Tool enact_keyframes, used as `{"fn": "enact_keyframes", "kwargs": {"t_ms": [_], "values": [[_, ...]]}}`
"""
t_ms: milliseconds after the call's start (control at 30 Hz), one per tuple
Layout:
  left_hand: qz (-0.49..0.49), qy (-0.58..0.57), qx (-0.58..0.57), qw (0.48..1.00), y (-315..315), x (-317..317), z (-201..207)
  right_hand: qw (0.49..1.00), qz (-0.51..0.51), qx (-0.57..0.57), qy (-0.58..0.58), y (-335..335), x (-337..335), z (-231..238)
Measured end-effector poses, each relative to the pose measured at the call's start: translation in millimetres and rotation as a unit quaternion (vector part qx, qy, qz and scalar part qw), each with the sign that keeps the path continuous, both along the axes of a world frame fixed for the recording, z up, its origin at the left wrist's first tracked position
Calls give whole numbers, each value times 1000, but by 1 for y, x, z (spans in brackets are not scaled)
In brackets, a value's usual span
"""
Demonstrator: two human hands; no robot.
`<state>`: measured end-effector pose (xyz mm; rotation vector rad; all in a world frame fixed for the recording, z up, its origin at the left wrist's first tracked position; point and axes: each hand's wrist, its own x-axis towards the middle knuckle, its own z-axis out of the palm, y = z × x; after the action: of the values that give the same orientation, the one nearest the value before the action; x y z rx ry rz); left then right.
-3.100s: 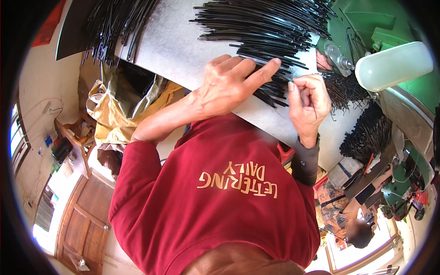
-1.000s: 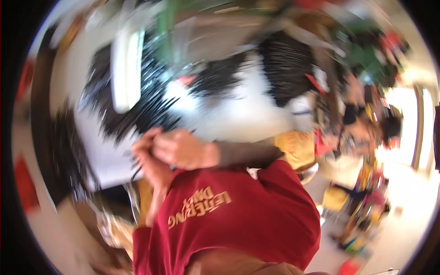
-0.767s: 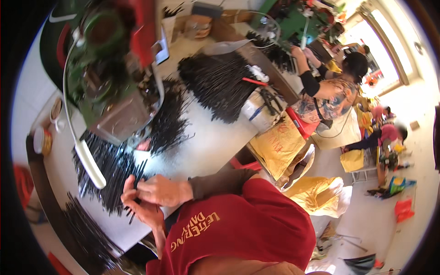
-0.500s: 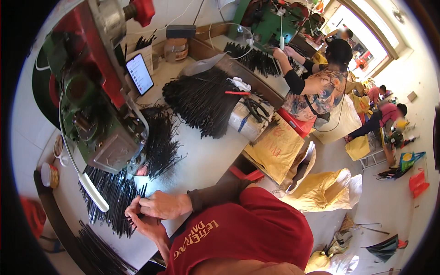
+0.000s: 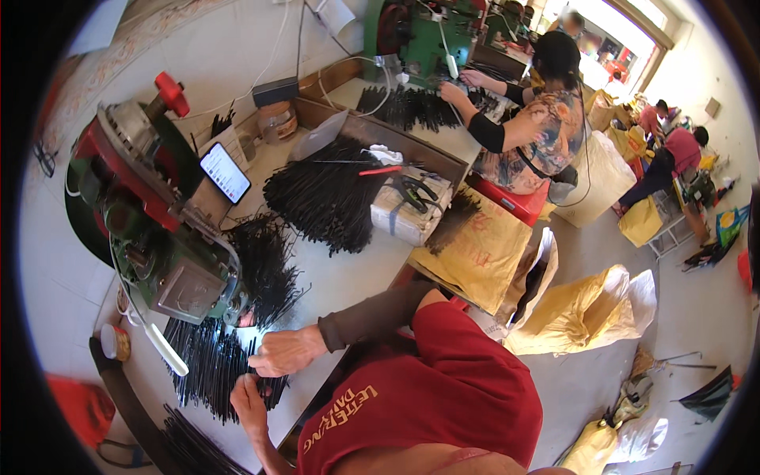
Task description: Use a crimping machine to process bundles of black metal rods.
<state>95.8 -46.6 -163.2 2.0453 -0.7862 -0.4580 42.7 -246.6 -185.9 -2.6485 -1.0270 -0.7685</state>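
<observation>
My right hand, with a dark sleeve on its forearm, is closed in a pinch in front of the machine. Dark rod ends show by its fingertips, but what it grips is hidden. Just below it, my left hand has thumb and fingers pressed together; what lies between them is too small to make out. Both hands are over the near edge of a spread of thin black rods on the table. The green and red machine stands behind this spread, with a lit spot at its lower end.
Behind lie a tangled black pile and a larger bundle of black rods. Pliers rest on a wrapped block. A phone leans by the machine. A white lamp hangs near my hands. A co-worker sits beyond.
My hands have come apart: the right one is now above the left, which has dropped lower. The view has shifted, showing more of the wall behind the machine.
</observation>
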Motion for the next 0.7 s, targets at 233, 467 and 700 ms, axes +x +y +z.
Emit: {"fn": "enact_keyframes", "kwargs": {"t_ms": [233, 467, 700], "values": [[-161, 433, -5, 887, 16, 0, 0, 989, 116, -66, -71, -5, -3, 8], [-83, 610, -96, 782, 6, -11, -11, 987, 103, -92, -87, -9, -10, 16], [-60, 588, -129, 796, -2, -33, -19, 991, -35, 124, 27, -37, -34, 16]]}}
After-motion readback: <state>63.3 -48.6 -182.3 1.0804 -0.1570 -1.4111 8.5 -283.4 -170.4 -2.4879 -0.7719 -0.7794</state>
